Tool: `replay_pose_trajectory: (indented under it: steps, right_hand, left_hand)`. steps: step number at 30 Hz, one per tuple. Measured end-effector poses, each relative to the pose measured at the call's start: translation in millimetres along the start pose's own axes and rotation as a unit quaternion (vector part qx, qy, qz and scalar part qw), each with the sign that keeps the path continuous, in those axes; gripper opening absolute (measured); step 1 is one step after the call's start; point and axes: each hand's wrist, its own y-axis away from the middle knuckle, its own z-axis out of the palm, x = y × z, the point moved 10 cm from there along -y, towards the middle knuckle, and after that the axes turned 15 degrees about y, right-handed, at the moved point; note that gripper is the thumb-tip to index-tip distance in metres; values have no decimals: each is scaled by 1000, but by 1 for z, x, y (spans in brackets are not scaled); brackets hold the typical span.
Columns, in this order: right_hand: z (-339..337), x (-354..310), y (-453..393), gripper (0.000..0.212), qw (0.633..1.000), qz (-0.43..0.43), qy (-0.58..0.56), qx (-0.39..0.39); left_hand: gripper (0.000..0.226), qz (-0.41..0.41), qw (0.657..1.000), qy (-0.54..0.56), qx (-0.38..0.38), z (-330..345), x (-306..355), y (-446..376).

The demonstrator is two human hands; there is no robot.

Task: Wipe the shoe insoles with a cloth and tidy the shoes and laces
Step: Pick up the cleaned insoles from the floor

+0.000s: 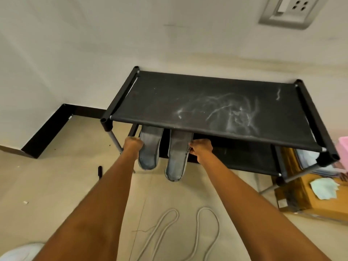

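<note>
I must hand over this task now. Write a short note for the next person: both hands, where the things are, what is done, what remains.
Left hand grips the left insole; right hand grips the right insole. Both insoles stick out from under the top tier of the black shoe rack, over its lower shelf.
Two laces lie loose on the floor in front. A white shoe shows at the bottom left corner. A light cloth lies on the box at right.
Whether the insoles are wiped cannot be told. Left: set insoles down, tidy laces and shoes.

Two grey insoles (pixel 150 147) (pixel 178 157) lie side by side, toes under the rack's top shelf (pixel 207 102).
</note>
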Motion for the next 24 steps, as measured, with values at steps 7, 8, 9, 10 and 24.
replay_pose_trajectory:
  steps: [7,8,9,10,24]
  right_hand:
    - [31,-10,-34,17,1000,-18,12,7]
    - [32,-11,-37,17,1000,-19,15,11]
    - [32,-11,-41,18,1000,-20,16,17]
    - [32,-11,-42,19,999,-17,21,20]
    - [0,-7,3,35,995,4,99,-7]
  left_hand:
    - [25,48,994,-97,-17,-2,3,-30]
    - [25,54,990,-129,-13,-2,5,-33]
    - [27,58,987,-149,-8,-2,5,-35]
    - [29,57,987,-148,-5,-2,5,-36]
    - [47,266,879,-389,70,29,39,44]
